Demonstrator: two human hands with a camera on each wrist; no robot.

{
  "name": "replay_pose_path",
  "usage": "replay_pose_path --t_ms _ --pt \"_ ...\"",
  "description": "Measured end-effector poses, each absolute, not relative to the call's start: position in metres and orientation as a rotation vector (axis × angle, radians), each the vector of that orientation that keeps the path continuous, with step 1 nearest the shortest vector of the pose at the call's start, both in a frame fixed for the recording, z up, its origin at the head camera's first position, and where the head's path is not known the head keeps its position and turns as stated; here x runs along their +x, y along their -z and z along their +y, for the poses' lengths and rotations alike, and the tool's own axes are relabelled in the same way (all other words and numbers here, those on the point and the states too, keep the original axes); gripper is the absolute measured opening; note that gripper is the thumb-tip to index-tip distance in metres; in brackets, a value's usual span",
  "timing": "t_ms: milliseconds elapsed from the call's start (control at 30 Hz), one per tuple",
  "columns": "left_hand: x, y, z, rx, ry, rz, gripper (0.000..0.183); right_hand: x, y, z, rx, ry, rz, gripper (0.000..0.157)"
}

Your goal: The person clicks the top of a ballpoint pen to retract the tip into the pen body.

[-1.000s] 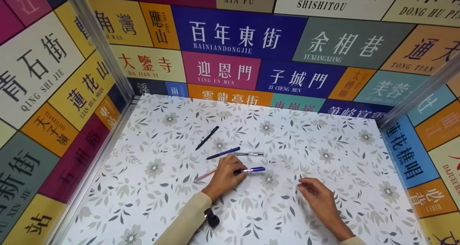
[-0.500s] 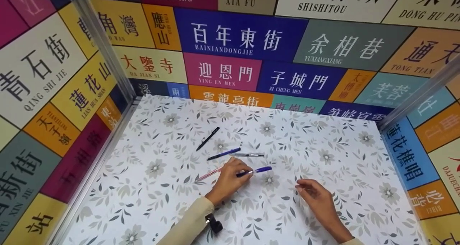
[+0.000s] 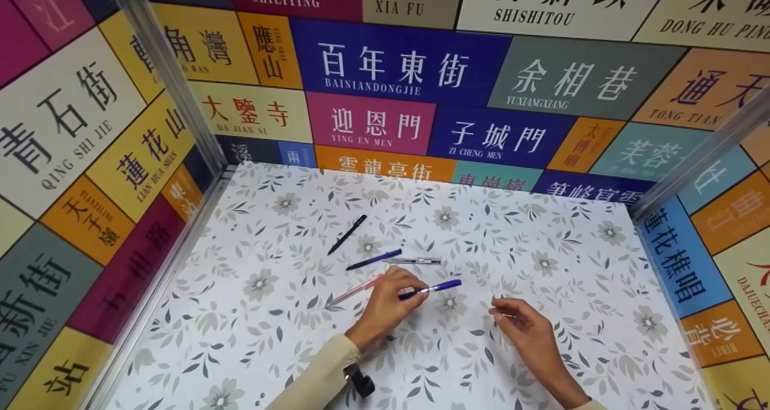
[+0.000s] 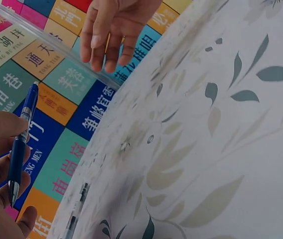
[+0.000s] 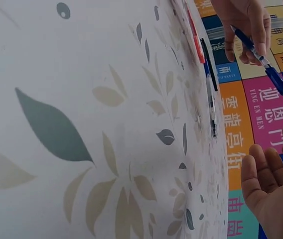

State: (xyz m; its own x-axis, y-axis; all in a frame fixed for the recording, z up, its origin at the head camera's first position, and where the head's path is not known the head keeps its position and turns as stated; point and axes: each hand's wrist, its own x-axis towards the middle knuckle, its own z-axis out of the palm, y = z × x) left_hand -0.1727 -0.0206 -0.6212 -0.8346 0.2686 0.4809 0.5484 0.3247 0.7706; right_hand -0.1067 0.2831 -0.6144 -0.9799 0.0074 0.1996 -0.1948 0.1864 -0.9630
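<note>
Over the flowered desk (image 3: 240, 332), the left hand (image 3: 388, 305), pinching a blue pen (image 3: 446, 286), has moved nearer the loosely curved, empty right hand (image 3: 527, 326). That narrows the gap between pen and right hand.

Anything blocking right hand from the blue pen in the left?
Nothing visible: in the head view, only flower-print surface shows between the right hand and the blue pen. The clear pen lies off that line.

Five pens (image 3: 448, 285) (image 3: 347, 234) (image 3: 374, 259) (image 3: 418, 260) (image 3: 354, 291), two hands (image 3: 388, 302) (image 3: 529, 329), two sleeves (image 3: 322, 371) (image 3: 589, 406), one table (image 3: 577, 338), three walls (image 3: 45, 217) (image 3: 391, 31) (image 3: 692, 253)
</note>
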Motion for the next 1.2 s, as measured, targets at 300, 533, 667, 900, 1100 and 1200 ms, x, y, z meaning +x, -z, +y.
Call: replay_pose_path --t_ms 300,533,667,900,1100,1200 --pt "-0.168 0.616 -0.018 -0.669 1.605 -2.325 0.010 -0.105 0.607 0.278 0.222 -1.928 -2.227 0.029" --pt "-0.165 0.611 -0.015 -0.671 1.654 -2.300 0.010 -0.103 0.602 0.275 0.232 -1.985 -2.168 0.030" --pt "-0.163 0.608 -0.013 -0.669 1.707 -2.273 0.010 -0.103 0.599 0.272 0.225 -1.981 -2.167 0.032" --pt "-0.160 0.606 -0.007 -0.684 1.779 -2.219 0.011 -0.103 0.592 0.265 0.236 -1.924 -2.208 0.035" --pt "-0.158 0.606 -0.002 -0.691 1.801 -2.219 0.010 -0.104 0.590 0.259 0.277 -1.973 -2.166 0.037" --pt "-0.157 0.606 0.001 -0.691 1.798 -2.223 0.011 -0.106 0.591 0.257 0.306 -1.968 -2.150 0.038"
